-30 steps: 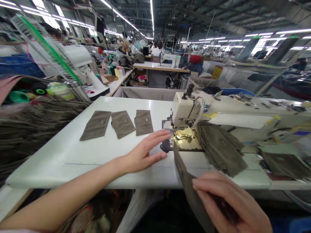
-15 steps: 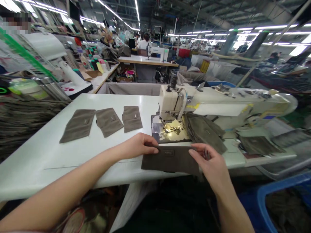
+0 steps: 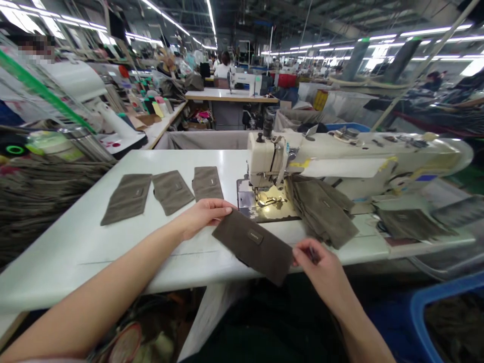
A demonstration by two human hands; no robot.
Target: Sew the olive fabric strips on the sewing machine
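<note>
A dark olive fabric piece (image 3: 260, 252) with a small label patch hangs tilted in front of the sewing machine, its right end lower. My left hand (image 3: 206, 214) pinches its upper left corner between thumb and fingers. At the right edge, my right hand (image 3: 321, 259) is closed on the same piece; a small dark object shows among its curled fingers, too unclear to name. Just beyond are the sewing machine (image 3: 266, 161) and its worn metal needle plate (image 3: 245, 201). Three similar labelled pieces lie apart on the white table to the left, the nearest being a fabric piece (image 3: 207, 182).
A pile of olive pieces (image 3: 325, 212) lies right of the needle, with more fabric (image 3: 412, 224) farther right. A blue bin (image 3: 418, 312) stands low at the right. Stacked fabric (image 3: 34, 201) rises beyond the left edge of the white table (image 3: 151, 252).
The fabric piece has turned from level to tilted, its right end dropping. My left hand has moved slightly left and up, my right hand a little down.
</note>
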